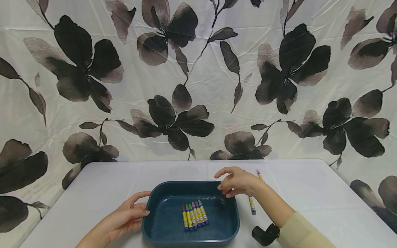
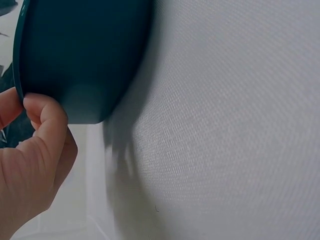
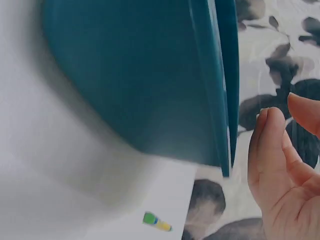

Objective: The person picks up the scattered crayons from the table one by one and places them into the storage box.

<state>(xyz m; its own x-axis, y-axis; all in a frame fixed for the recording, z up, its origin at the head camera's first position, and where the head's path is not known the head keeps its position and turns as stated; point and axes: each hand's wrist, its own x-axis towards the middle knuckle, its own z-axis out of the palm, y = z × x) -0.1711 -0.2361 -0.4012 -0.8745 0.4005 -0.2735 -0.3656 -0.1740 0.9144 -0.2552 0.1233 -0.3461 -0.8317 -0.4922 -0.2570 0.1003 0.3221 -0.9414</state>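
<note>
A dark teal rectangular tray (image 1: 164, 237) stands on the white table, with several crayons (image 1: 194, 215) in yellow and blue wrappers lying side by side inside. At its left edge, my left hand (image 1: 125, 215) pinches the rim; in the left wrist view, thumb and finger of the left hand (image 2: 37, 150) meet at the tray wall (image 2: 75, 65). My right hand (image 1: 238, 182) hovers by the back right corner, fingers loosely bent. Nothing shows between the fingers of the right hand (image 3: 285, 175) in the right wrist view, where they are apart from the tray (image 3: 135, 75).
Right of the tray lie a yellow-and-blue crayon (image 1: 252, 206) and a pink-tipped crayon (image 1: 259, 174), both partly covered by my right arm. A green-tipped crayon (image 3: 157, 221) lies near the table edge. A black device (image 1: 266, 235) sits on my right wrist. Floral cloth (image 1: 198, 79) hangs behind.
</note>
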